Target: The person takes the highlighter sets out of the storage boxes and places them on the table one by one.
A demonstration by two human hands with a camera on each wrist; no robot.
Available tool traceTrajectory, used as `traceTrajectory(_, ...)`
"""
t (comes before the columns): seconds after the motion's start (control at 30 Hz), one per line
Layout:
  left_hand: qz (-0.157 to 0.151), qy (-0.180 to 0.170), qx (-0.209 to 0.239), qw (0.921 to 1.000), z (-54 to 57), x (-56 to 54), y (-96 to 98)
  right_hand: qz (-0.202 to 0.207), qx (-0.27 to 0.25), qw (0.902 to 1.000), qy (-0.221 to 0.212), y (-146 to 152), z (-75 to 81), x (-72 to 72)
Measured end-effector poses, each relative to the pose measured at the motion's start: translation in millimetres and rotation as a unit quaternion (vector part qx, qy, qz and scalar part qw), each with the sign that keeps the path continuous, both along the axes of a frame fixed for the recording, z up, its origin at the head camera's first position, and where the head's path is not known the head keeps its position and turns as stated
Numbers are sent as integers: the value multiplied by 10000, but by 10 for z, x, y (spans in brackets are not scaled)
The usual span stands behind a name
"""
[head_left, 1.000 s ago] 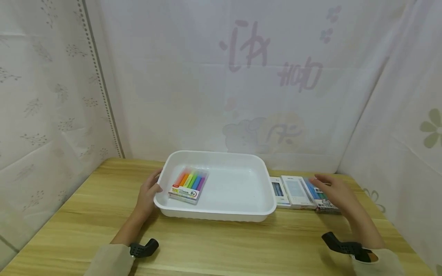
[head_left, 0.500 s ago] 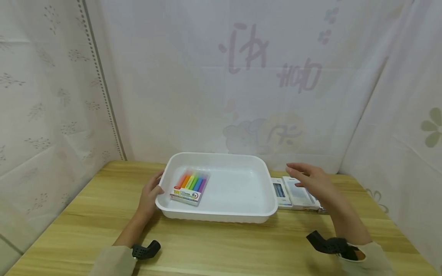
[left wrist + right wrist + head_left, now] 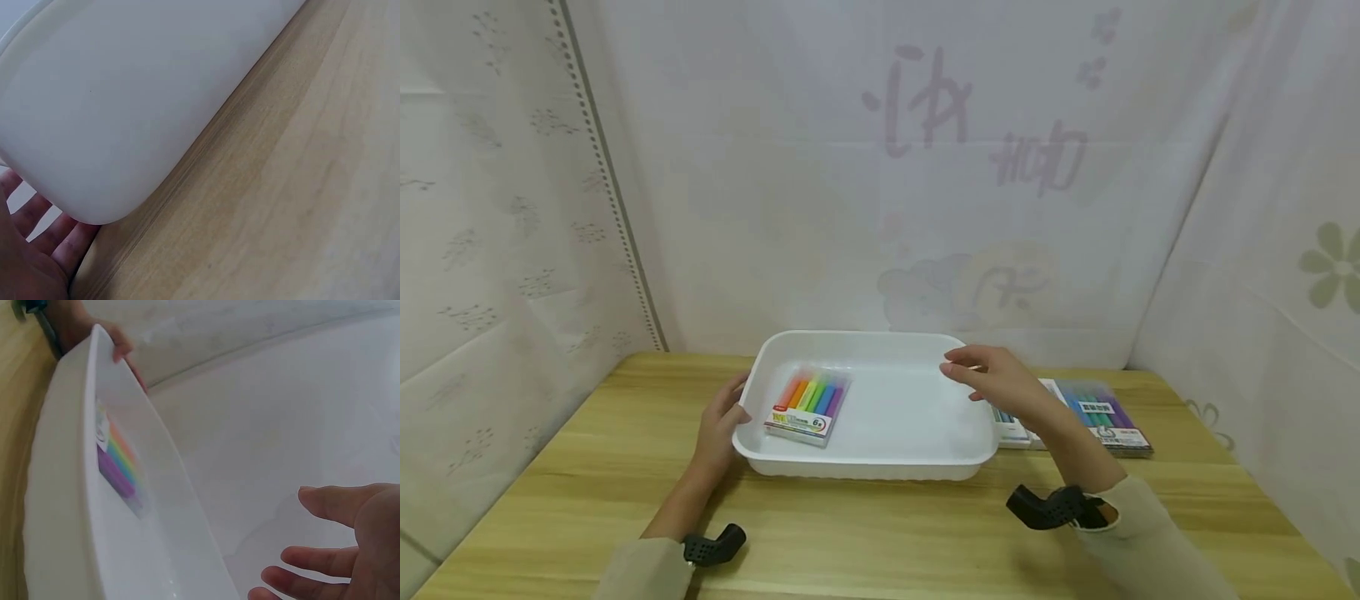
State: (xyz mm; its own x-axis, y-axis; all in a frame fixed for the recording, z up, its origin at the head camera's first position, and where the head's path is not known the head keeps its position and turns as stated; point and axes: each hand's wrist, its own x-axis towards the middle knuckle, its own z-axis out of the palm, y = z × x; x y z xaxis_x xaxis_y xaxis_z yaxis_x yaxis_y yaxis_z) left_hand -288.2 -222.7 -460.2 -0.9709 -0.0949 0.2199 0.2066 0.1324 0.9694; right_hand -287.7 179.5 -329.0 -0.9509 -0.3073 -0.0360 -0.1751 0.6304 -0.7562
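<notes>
A white plastic tray (image 3: 910,421) stands on the table, and a clear pack of rainbow highlighters (image 3: 808,407) lies at its left end. My left hand (image 3: 718,425) grips the tray's left edge, thumb over the rim and fingers along the outside. The left wrist view shows those fingers (image 3: 53,234) against the tray's end wall. My right hand (image 3: 1000,383) hovers over the tray's right end with nothing in it, fingers loosely spread. In the right wrist view its thumb (image 3: 331,503) stands apart from the other fingers.
Right of the tray lie flat packs side by side. The right-hand one is a clear pack of coloured pens (image 3: 1101,417); my right forearm partly covers the white boxes (image 3: 1015,433). A patterned curtain (image 3: 820,208) hangs behind the wooden table (image 3: 865,533).
My right hand has moved left from over the pen pack, past the white boxes, to above the tray's right end. The left hand has stayed at the tray's edge.
</notes>
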Motion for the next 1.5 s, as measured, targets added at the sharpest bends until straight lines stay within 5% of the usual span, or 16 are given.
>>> traceTrajectory(0.5, 35, 44, -25, 10000, 7, -32, -57, 369, -212, 9941, -995, -685, -176, -378)
traceTrajectory(0.87, 8, 81, 147, 9999, 3, -22, -28, 336, -22, 9885, -1476, -1000, -89, -625)
traceTrajectory(1.23, -147, 139, 157, 9997, -21, -63, 59, -127, -6, 9769, -2134, -1087, -285, -815)
traceTrajectory(1.5, -68, 40, 141, 9999, -20, -59, 4, -478, -340, 9589, -2776, -1310, -401, -893)
